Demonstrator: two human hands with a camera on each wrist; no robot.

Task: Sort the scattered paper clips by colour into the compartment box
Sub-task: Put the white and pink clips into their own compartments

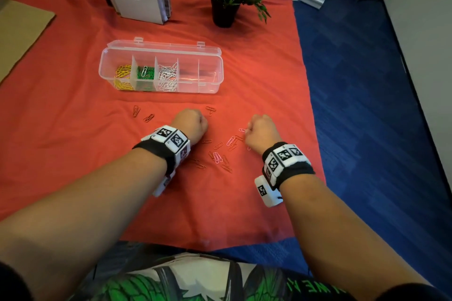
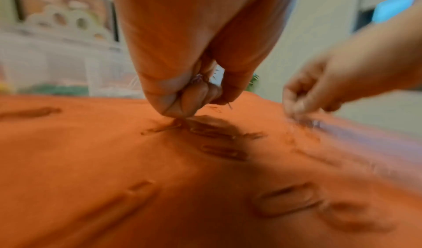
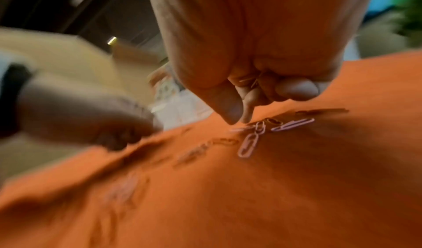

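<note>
Two colours remain on the cloth [image 1: 73, 129], red clips [image 1: 221, 145] and pink clips [image 1: 217, 157], short of the compartment box [image 1: 210, 85]. My left hand [image 1: 192, 124] and right hand [image 1: 263, 133] each curl, pinching gathered clips. I'd keep one colour per fist and pinch low.

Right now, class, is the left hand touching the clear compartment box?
Apart. The head view shows the left hand down among the scattered clips, with a bare strip of red cloth between its knuckles and the near wall of the compartment box.
</note>
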